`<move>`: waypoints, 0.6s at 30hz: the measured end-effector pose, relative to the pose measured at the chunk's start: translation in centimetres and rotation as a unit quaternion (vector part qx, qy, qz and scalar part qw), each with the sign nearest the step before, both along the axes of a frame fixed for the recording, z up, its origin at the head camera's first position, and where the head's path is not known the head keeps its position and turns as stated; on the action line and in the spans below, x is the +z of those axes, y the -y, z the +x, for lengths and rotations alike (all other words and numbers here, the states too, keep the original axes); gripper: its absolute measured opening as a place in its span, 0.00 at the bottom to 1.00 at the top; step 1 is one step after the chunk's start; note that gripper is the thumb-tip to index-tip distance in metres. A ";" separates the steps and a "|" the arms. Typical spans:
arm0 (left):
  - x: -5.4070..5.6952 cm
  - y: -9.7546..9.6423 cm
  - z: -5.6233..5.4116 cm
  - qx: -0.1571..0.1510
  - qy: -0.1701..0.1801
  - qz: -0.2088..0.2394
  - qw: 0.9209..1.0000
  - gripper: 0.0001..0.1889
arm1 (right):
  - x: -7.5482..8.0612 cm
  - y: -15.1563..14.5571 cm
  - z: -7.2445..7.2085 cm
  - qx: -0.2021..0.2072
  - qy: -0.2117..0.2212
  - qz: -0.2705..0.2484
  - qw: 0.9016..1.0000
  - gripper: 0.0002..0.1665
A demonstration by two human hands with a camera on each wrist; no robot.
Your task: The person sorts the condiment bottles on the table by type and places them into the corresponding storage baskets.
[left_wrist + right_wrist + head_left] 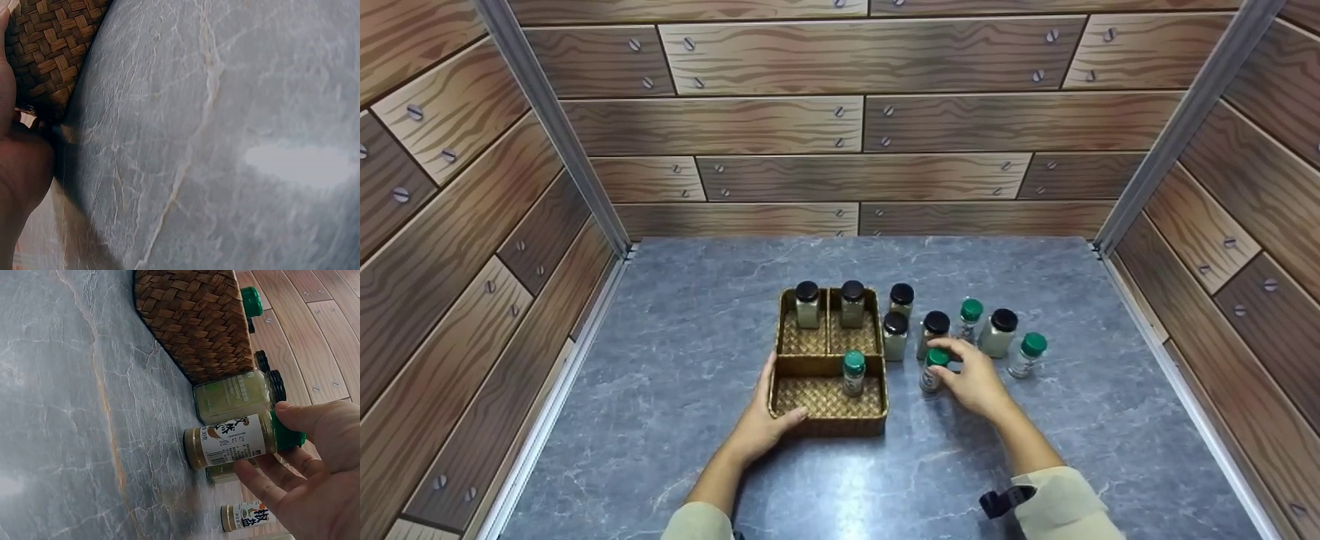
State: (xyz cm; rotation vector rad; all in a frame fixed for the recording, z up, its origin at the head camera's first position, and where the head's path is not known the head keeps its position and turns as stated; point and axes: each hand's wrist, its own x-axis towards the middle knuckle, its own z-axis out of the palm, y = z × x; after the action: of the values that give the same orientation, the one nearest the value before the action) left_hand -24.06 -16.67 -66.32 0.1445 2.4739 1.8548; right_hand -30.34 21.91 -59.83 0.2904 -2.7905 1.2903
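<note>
A woven basket (pixel 840 429) with three compartments stands mid-table. My left hand (pixel 761 424) grips its front-left corner, fingers along the left wall and thumb over the front rim; in the left wrist view, woven wall (pixel 53 50) shows beside that hand. Right of the basket, my right hand (pixel 979 382) pinches a green-capped spice jar (pixel 228 441) around its cap. This labelled jar is upright, its base close to the tabletop; whether it touches is unclear. In the basket, black-capped jars (pixel 808 311) occupy both back compartments, and a green-capped jar (pixel 853 379) stands in the front one.
Several more jars crowd the right side: a black-capped one (pixel 895 341) next to the basket wall, another (pixel 997 337) farther right, and a green-capped one (pixel 1027 358) at the outer end. Plank-patterned walls (pixel 855 124) enclose the grey marbled table (pixel 675 315).
</note>
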 end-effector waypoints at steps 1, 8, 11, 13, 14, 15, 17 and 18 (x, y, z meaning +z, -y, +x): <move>0.0 0.0 0.0 -0.001 0.000 0.000 1.000 0.62 | 0.0 0.0 0.0 0.002 -0.003 0.003 1.000 0.24; 0.0 0.0 0.0 -0.003 0.004 0.002 1.000 0.63 | 0.2 -0.2 -0.1 0.011 -0.001 -0.010 1.000 0.22; -0.1 0.1 -0.1 -0.004 -0.002 0.003 1.000 0.63 | 0.2 -0.3 -0.1 0.010 -0.002 -0.011 1.000 0.23; -0.1 0.0 -0.1 -0.002 -0.001 0.004 1.000 0.63 | 0.1 -0.3 -0.2 0.009 -0.004 -0.010 1.000 0.23; -0.1 0.0 -0.1 -0.002 0.000 0.005 1.000 0.63 | 0.1 -0.3 -0.3 0.009 -0.006 -0.008 1.000 0.23; -0.1 0.1 -0.1 -0.002 0.000 0.005 1.000 0.63 | 0.1 -0.3 -0.3 0.009 -0.006 -0.006 1.000 0.23; -0.1 0.0 0.0 -0.001 0.003 0.003 1.000 0.63 | -0.1 -0.3 -0.3 0.006 -0.006 -0.005 1.000 0.24; -0.1 0.0 0.0 -0.001 0.006 0.003 1.000 0.63 | -0.1 -0.3 -0.3 0.005 -0.006 -0.004 1.000 0.24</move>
State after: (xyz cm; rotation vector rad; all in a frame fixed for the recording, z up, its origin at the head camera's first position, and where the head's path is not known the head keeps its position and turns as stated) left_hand -24.06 -16.69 -66.44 0.1345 2.4591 1.8577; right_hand -30.65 22.18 -59.93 0.3106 -2.7773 1.2974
